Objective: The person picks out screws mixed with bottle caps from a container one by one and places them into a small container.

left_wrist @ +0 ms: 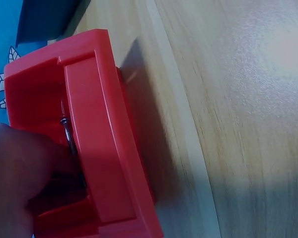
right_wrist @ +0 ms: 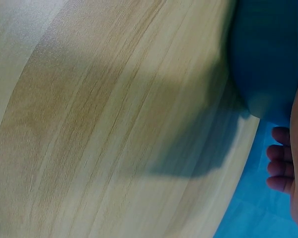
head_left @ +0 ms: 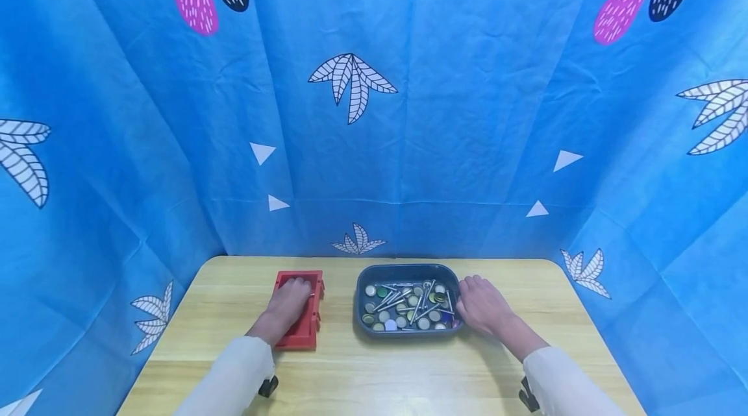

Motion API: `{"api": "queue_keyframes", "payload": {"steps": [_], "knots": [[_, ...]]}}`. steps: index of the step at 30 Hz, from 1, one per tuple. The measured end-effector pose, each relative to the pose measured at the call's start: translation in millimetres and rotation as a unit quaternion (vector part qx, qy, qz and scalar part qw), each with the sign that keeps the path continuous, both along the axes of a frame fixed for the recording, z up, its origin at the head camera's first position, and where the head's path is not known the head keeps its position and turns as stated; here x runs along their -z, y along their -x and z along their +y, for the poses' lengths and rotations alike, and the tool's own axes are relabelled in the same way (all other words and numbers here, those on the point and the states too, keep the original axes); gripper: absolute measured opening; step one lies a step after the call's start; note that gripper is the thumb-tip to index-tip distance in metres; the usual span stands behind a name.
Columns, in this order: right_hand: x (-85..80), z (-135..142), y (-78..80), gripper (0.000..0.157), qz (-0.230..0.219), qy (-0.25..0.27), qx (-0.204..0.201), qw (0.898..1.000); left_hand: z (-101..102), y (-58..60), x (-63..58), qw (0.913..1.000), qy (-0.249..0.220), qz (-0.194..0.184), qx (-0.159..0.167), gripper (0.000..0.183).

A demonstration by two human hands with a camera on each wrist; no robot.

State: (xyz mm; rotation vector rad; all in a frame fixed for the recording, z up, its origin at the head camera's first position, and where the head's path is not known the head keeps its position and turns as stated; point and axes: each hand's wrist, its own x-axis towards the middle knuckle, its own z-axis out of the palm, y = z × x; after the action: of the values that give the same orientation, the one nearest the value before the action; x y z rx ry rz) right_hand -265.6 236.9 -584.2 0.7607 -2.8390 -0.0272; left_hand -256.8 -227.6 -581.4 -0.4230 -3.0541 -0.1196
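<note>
In the head view my left hand (head_left: pixel 290 300) reaches down into a red plastic bin (head_left: pixel 300 342), fingers curled. The left wrist view shows a metal bolt (left_wrist: pixel 68 133) at its fingers, lying along the inner wall; the hand partly hides the shaft. My right hand (head_left: pixel 482 303) grips the right end of a dark blue tray (head_left: pixel 403 333), its curled fingers (right_wrist: pixel 280 168) showing past the tray's corner in the right wrist view. Inside the tray, several silver bolts (head_left: pixel 390 302) lie mixed with bottle caps (head_left: pixel 423 323).
Both containers stand on a light wood table (head_left: pixel 374 377), with a strip of bare wood between them. A blue patterned curtain (head_left: pixel 374 163) hangs behind the table's far edge and along both sides.
</note>
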Motion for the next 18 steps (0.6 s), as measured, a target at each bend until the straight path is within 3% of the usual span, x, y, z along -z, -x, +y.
{"api": "queue_keyframes", "payload": {"steps": [10, 18], "knots": [[0.9, -0.9, -0.4, 0.017, -0.011, 0.005, 0.007, 1.0, -1.1, 1.4, -2.3, 0.9991, -0.029, -0.026, -0.013, 0.026], [0.8, -1.1, -0.6, 0.016, -0.011, 0.007, 0.006, 1.0, -0.4, -0.3, -7.7, 0.9936, -0.083, -0.059, -0.05, 0.017]]}}
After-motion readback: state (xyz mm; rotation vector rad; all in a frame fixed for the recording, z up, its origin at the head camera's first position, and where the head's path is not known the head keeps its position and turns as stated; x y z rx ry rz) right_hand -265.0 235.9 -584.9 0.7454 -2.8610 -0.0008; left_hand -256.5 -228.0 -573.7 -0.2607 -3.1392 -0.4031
